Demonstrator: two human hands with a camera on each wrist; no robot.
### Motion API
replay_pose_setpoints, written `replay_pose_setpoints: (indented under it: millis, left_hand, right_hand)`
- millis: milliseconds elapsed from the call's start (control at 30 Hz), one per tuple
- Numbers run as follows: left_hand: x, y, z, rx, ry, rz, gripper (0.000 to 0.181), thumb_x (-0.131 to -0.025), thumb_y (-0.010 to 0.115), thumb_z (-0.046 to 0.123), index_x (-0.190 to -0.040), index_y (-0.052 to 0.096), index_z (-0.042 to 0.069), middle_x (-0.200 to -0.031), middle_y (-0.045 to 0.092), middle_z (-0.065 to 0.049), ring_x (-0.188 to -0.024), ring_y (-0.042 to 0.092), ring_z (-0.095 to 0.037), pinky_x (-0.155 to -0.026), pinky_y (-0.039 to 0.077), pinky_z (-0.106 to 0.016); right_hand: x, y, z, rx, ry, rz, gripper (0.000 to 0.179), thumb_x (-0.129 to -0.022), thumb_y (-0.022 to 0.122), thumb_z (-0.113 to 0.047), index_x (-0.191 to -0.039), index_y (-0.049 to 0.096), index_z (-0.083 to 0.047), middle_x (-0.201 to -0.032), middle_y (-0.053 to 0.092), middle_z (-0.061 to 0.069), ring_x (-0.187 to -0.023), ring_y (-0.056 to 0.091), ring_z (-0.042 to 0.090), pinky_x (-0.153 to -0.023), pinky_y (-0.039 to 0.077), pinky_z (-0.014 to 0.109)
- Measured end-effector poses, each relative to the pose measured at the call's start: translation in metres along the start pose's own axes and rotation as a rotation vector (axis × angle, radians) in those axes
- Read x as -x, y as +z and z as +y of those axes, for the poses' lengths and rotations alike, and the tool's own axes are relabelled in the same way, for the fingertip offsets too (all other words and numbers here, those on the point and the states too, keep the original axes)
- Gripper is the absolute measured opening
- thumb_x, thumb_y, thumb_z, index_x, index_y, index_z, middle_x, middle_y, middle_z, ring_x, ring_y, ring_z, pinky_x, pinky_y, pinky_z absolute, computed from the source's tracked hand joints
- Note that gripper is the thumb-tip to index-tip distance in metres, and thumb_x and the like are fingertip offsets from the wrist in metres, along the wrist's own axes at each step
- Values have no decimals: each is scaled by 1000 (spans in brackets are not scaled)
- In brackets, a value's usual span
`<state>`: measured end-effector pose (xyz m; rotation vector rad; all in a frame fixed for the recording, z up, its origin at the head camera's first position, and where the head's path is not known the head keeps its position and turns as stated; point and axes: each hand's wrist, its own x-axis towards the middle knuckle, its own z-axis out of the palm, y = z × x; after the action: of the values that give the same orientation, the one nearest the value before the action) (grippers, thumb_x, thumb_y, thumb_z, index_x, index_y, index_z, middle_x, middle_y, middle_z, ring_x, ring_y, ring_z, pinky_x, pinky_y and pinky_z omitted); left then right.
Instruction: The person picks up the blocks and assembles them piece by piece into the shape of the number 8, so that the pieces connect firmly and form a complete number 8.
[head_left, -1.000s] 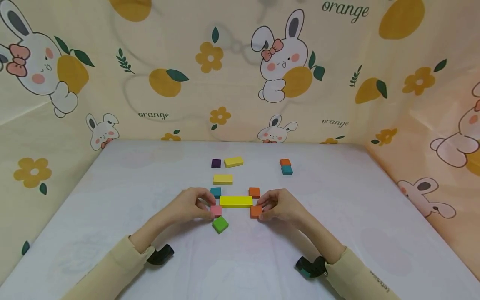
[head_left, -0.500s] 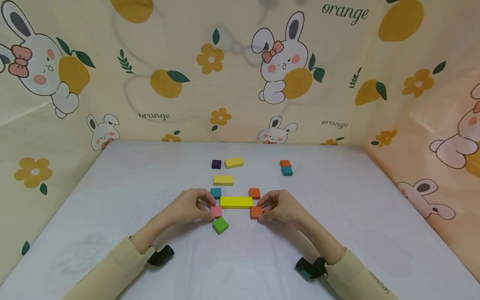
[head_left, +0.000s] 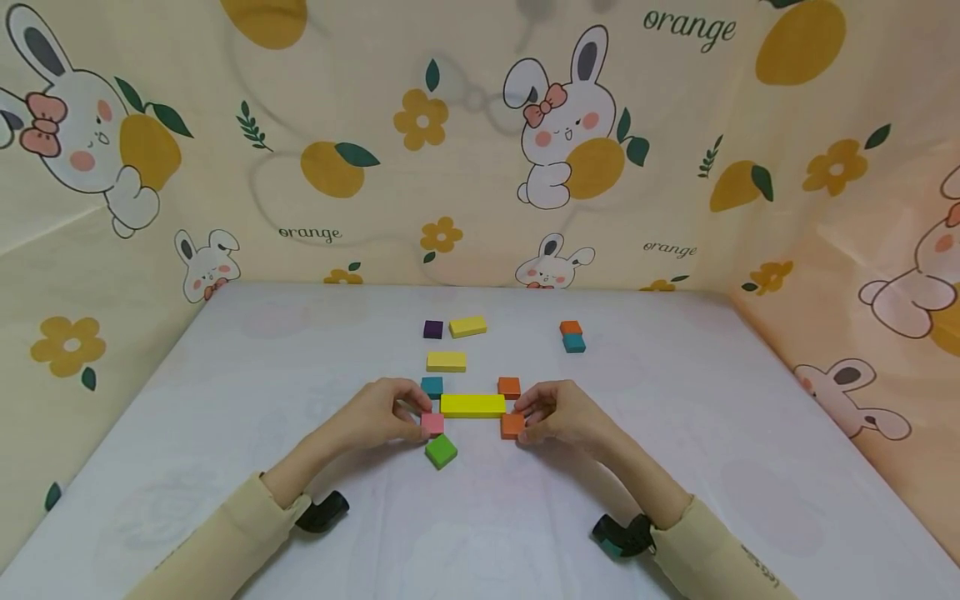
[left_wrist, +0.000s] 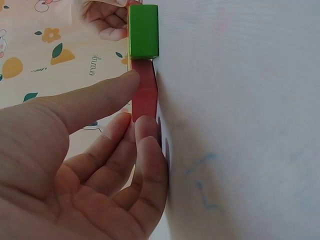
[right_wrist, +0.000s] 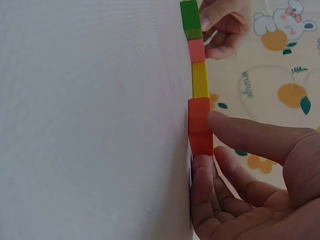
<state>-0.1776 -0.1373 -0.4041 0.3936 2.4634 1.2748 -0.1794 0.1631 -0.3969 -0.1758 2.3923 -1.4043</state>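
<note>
My left hand [head_left: 381, 412] pinches a small pink block [head_left: 432, 423] between thumb and fingers on the white tabletop. A green block [head_left: 441, 451] sits turned at an angle just in front of it. On the other side, my right hand [head_left: 568, 412] holds an orange block [head_left: 513, 427] the same way, its thumb [right_wrist: 235, 127] on the near face. Between the hands a long yellow block [head_left: 472, 406] lies crosswise. Behind its left end is a blue block [head_left: 432, 386], and behind its right end another orange block [head_left: 509, 387].
Farther back lie a yellow block [head_left: 446, 362], a second yellow one [head_left: 468, 327] set slightly askew, and a dark purple block [head_left: 432, 330]. To the right, an orange block [head_left: 571, 327] and a blue block [head_left: 573, 343] sit together. A printed cloth [head_left: 480, 183] hangs behind the table.
</note>
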Motion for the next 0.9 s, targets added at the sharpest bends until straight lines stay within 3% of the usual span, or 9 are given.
replay_pose_setpoints:
  millis: [533,667,900]
  left_hand:
    - [1,1,-3,3,-7,1,29,-79,83,9,-103,67,11,-100,65,0,-80,62,-19,-75,54,-30]
    - [3,0,-3,4,3,4,30,-79,84,9,-103,67,10,-100,65,0,-80,62,-19,-76,54,-30]
    - [1,-1,-2,6,-5,11,30,-79,84,11,-104,67,12,-101,65,1,-80,62,-18,-77,54,-30]
  right_hand:
    - [3,-13,-3,64,-13,-27,33,-77,83,-3,-107,69,-3,-97,69,7,-82,63,24,-76,52,31]
    - [3,-25,-6,96,-26,-15,30,-82,80,-10,-109,69,-4,-101,69,6,-89,62,24,-79,52,32]
    - [-2,-61,-8,53,-93,98,34,-86,77,-13,-114,66,3,-106,69,11,-93,64,25,-82,52,35]
